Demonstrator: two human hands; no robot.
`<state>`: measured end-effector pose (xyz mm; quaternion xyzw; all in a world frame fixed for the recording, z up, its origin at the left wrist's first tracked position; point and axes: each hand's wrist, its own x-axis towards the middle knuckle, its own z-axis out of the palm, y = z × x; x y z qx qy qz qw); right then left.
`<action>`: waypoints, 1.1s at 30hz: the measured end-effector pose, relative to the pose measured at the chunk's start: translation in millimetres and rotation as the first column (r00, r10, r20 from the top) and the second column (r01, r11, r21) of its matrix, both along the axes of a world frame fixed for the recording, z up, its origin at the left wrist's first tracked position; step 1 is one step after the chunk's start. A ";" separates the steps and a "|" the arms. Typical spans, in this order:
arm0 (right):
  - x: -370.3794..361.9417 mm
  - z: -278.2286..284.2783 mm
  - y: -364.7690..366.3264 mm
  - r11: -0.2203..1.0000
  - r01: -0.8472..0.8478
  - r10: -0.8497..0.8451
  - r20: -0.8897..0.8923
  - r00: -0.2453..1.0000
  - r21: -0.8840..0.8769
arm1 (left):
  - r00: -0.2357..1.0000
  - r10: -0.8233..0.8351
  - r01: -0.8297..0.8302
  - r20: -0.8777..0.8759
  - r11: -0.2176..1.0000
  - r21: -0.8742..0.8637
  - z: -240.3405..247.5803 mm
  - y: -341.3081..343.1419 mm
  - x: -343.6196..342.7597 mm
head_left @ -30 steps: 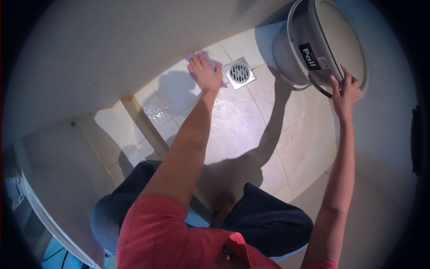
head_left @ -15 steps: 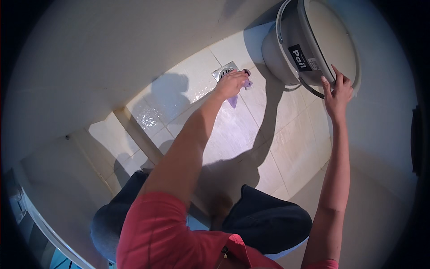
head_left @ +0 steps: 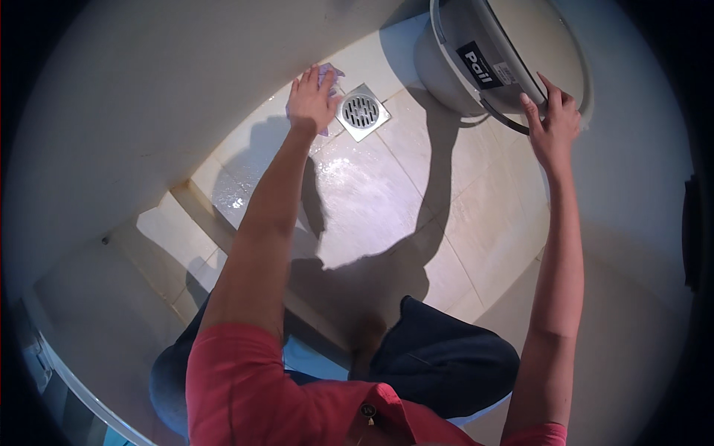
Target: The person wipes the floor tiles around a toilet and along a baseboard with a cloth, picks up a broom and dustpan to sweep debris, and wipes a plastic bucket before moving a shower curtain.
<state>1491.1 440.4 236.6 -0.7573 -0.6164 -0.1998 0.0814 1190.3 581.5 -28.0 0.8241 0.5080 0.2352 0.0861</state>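
Note:
My left hand (head_left: 311,98) presses a light purple cloth (head_left: 332,73) against the wet tiled floor, beside the wall and just left of the drain. Its fingers lie over the bunched cloth, which shows at the fingertips and along both sides of the hand; the rest is hidden under it. The square metal floor drain (head_left: 361,112) is uncovered. At the upper right, my right hand (head_left: 555,123) grips the rim of a grey bucket (head_left: 483,30), thumb on the outer side. The bucket is tilted, its mouth facing right.
A pale wall (head_left: 186,97) runs along the left. A raised ledge (head_left: 197,204) juts from it toward my knees. The bucket's handle (head_left: 506,121) hangs beneath its rim. Light floor tiles (head_left: 372,186) spread between my arms, partly in shadow.
My left hand has slid the purple cloth leftward and slightly farther away, off the drain's edge, toward the wall. My right hand keeps its grip on the bucket; the view has shifted slightly.

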 end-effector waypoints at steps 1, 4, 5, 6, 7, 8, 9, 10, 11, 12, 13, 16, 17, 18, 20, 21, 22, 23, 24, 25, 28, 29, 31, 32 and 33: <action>-2.8 -0.5 2.5 1.000 0.013 -0.013 -0.018 1.000 -0.011 | 0.998 0.013 -0.013 -0.060 1.000 0.006 -8.3 2.4 0.3; -4.5 -0.1 7.2 1.000 0.011 -0.011 -0.061 0.998 -0.003 | 0.974 0.064 -0.062 0.219 0.998 -0.015 -24.9 19.7 8.5; 1.0 -1.5 4.2 1.000 0.015 -0.015 -0.065 0.998 -0.001 | 0.943 0.048 -0.044 0.328 0.999 -0.020 -25.1 12.2 30.2; 2.0 -1.9 2.6 1.000 0.017 -0.017 -0.062 0.998 -0.004 | 0.902 0.039 -0.034 0.430 0.999 -0.019 -20.5 3.9 53.7; -1.1 -2.9 2.7 0.999 0.038 -0.038 -0.040 0.998 0.000 | 0.904 0.045 -0.041 0.425 0.999 -0.019 -17.8 -0.9 66.2; -5.4 -3.6 4.0 0.998 0.055 -0.055 -0.019 0.998 0.004 | 0.947 -0.109 0.151 0.303 0.981 -0.121 -15.7 -5.6 75.9; -7.0 -4.0 4.7 0.999 0.049 -0.049 -0.017 0.999 -0.003 | 0.938 -0.280 0.327 0.204 0.912 -0.248 -10.9 -12.6 87.8; -9.7 -5.0 6.7 0.999 0.033 -0.033 -0.023 0.999 0.003 | 0.926 -0.372 0.376 0.063 0.900 -0.218 -7.9 -29.0 93.0; -8.5 -5.1 6.2 1.000 0.027 -0.026 -0.024 0.999 0.009 | 0.913 -0.402 0.408 0.069 0.890 -0.204 -4.4 -48.4 100.8; -4.5 -4.7 4.1 0.999 0.031 -0.031 -0.021 0.999 0.008 | 0.897 -0.436 0.442 0.072 0.877 -0.186 0.7 -66.5 107.5; -2.6 -3.8 4.1 1.000 0.007 -0.006 -0.023 1.000 0.022 | 0.866 -0.498 0.497 0.037 0.853 -0.162 3.7 -79.9 108.0; 1.4 -4.2 0.4 1.000 0.023 -0.023 -0.026 0.999 0.020 | 0.728 -0.679 0.675 -0.092 0.734 -0.071 9.3 -124.0 96.4; 0.6 -3.6 1.6 0.999 0.048 -0.047 -0.024 0.999 0.002 | 0.699 -0.696 0.706 -0.167 0.709 0.000 9.3 -134.4 87.8; 2.7 -2.9 2.8 0.999 0.042 -0.041 -0.034 0.999 0.008 | 0.701 -0.690 0.701 -0.179 0.713 -0.002 8.0 -137.9 81.1; 5.5 -2.3 4.2 0.998 -0.043 0.043 0.006 0.999 0.040 | 0.722 -0.642 0.666 -0.258 0.746 0.007 6.3 -145.7 70.1; 5.6 -3.4 4.7 0.998 -0.044 0.044 -0.002 0.999 0.035 | 0.721 -0.643 0.665 -0.260 0.747 -0.003 4.3 -144.3 62.3; 6.7 -3.8 5.1 0.999 -0.028 0.029 -0.014 0.999 0.016 | 0.764 -0.590 0.607 -0.262 0.794 -0.020 0.3 -136.7 50.8; 7.6 -3.1 4.6 1.000 -0.011 0.011 -0.021 1.000 -0.002 | 0.802 -0.536 0.548 -0.265 0.836 -0.034 0.9 -128.7 39.3; 6.8 -4.1 2.5 1.000 -0.015 0.016 -0.017 1.000 0.020 | 0.839 -0.475 0.474 -0.266 0.878 -0.073 3.9 -122.4 29.3; 9.5 -4.0 -0.5 1.000 -0.004 0.005 -0.016 1.000 0.021 | 0.870 -0.413 0.399 -0.270 0.911 -0.106 7.1 -114.2 18.0; -2.6 -7.0 11.6 0.998 -0.034 0.035 -0.023 0.999 0.051 | 0.787 0.056 0.200 -0.614 0.919 0.340 -13.4 -72.1 -51.3; 8.7 -8.6 1.5 0.999 0.006 -0.006 0.014 1.000 0.038 | 0.921 -0.141 0.132 -0.363 0.990 -0.050 1.4 -70.5 -50.0; 4.5 -6.5 6.5 0.998 0.004 -0.004 0.002 1.000 0.063 | 0.900 0.039 -0.016 -0.434 0.998 0.057 5.8 -55.2 -109.2; 6.9 -6.4 7.5 0.999 -0.009 0.011 -0.042 0.999 0.051 | 0.894 0.046 -0.020 -0.445 0.998 0.064 6.9 -57.5 -130.8; 10.3 -8.7 6.8 0.999 -0.018 0.021 -0.089 0.996 0.037 | 0.930 0.052 -0.039 -0.363 0.998 0.043 8.7 -64.7 -150.2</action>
